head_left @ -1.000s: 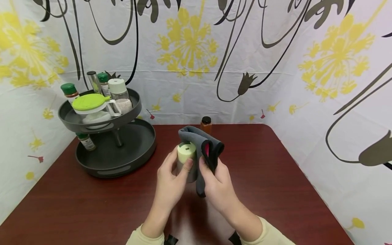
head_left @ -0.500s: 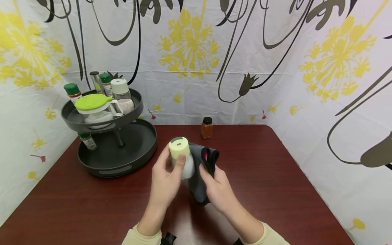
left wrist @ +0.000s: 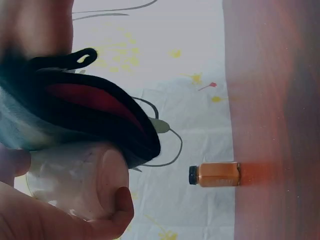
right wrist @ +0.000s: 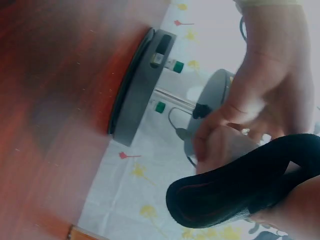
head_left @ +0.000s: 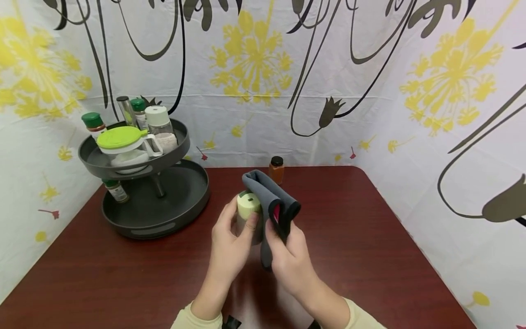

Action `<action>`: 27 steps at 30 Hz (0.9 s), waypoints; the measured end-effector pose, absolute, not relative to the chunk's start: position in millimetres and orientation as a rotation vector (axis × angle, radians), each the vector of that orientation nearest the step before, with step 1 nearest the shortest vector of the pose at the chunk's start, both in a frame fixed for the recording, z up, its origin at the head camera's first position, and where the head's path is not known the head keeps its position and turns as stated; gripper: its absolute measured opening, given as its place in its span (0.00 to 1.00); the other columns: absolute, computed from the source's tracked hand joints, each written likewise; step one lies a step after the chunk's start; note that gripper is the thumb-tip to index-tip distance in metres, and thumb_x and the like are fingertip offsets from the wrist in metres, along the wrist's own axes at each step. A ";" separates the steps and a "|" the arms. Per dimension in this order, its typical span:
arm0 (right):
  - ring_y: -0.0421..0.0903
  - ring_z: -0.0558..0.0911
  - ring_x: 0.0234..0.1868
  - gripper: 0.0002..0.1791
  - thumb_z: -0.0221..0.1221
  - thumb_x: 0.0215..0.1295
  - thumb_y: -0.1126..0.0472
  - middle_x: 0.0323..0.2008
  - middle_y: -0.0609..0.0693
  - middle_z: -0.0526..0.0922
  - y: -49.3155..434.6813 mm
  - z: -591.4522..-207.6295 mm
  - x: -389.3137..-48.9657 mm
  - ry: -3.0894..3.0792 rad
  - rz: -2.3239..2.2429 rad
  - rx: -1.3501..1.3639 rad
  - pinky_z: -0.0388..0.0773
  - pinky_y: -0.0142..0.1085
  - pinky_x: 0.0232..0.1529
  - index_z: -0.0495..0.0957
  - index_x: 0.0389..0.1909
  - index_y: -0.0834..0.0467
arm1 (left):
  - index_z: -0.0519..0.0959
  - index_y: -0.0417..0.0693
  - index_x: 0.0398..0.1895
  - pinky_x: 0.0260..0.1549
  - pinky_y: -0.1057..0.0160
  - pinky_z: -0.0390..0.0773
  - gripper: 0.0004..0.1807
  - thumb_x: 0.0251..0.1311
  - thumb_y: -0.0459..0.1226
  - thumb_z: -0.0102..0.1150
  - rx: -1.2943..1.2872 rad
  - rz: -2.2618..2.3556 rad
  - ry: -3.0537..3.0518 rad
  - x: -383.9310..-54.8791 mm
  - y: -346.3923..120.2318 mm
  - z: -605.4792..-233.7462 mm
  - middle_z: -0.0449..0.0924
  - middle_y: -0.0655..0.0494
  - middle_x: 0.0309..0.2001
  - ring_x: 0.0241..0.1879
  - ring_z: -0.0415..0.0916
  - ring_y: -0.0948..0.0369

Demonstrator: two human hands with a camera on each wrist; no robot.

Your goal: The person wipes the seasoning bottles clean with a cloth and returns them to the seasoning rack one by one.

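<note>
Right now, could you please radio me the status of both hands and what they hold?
Left hand gripping yellow-topped jar. Right hand holding gray cloth alongside. Orange bottle behind, clear of both hands.

Setting appeared domestic, of kitchen or dining type; the exact room could not be told. Backdrop was a creased white fabric (head_left: 246, 137), printed with yellow flower heads and dark stems, which hung behind and along both sides. Furniture comprised one dark red-brown, wood-look tabletop (head_left: 370, 256) with a rounded corner. Kitchen goods included a grey two-tier stand (head_left: 172, 205) bearing green-capped spice jars (head_left: 92, 121), a lime-lidded handled pot (head_left: 121, 137) and a white-capped jar (head_left: 158, 116); a black-capped bottle (head_left: 276, 171) with orange contents stood apart.
</note>
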State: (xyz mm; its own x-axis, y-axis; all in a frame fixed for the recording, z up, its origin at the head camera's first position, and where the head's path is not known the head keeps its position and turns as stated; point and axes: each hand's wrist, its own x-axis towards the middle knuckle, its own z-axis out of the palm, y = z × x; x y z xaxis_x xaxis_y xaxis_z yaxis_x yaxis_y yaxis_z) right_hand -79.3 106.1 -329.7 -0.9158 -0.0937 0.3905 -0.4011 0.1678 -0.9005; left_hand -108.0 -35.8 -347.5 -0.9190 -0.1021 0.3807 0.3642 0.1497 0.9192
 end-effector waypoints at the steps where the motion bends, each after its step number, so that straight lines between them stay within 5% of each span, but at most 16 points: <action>1: 0.43 0.77 0.68 0.20 0.50 0.85 0.58 0.68 0.53 0.81 105.4 -332.2 -79.1 -2.205 1.810 0.475 0.74 0.31 0.67 0.72 0.72 0.56 | 0.74 0.56 0.75 0.69 0.46 0.78 0.30 0.71 0.34 0.68 -0.247 -1.823 -2.075 -107.8 -36.5 -346.7 0.79 0.54 0.66 0.66 0.78 0.58; 10: 0.45 0.81 0.58 0.17 0.51 0.85 0.55 0.56 0.54 0.86 105.5 -349.2 -83.5 -2.330 1.831 0.397 0.79 0.34 0.60 0.78 0.65 0.56 | 0.74 0.52 0.75 0.71 0.45 0.75 0.32 0.69 0.38 0.71 -0.189 -1.807 -2.048 -107.0 -44.1 -340.8 0.80 0.53 0.66 0.67 0.76 0.57; 27: 0.41 0.78 0.67 0.21 0.49 0.86 0.58 0.67 0.57 0.81 105.5 -319.2 -75.1 -2.123 1.890 0.436 0.75 0.29 0.66 0.73 0.73 0.59 | 0.75 0.55 0.75 0.69 0.47 0.76 0.30 0.71 0.35 0.69 -0.250 -1.783 -2.083 -106.7 -35.3 -348.3 0.80 0.55 0.64 0.65 0.77 0.60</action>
State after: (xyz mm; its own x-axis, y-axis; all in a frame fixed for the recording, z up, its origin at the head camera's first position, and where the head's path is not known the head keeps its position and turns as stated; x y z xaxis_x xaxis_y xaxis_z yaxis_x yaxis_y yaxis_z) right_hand -75.1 105.5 -319.2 -0.9196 -0.0473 0.3899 -0.3927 0.1058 -0.9135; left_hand -106.7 -35.3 -348.3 -0.9097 -0.1126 0.3997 0.3775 0.1767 0.9090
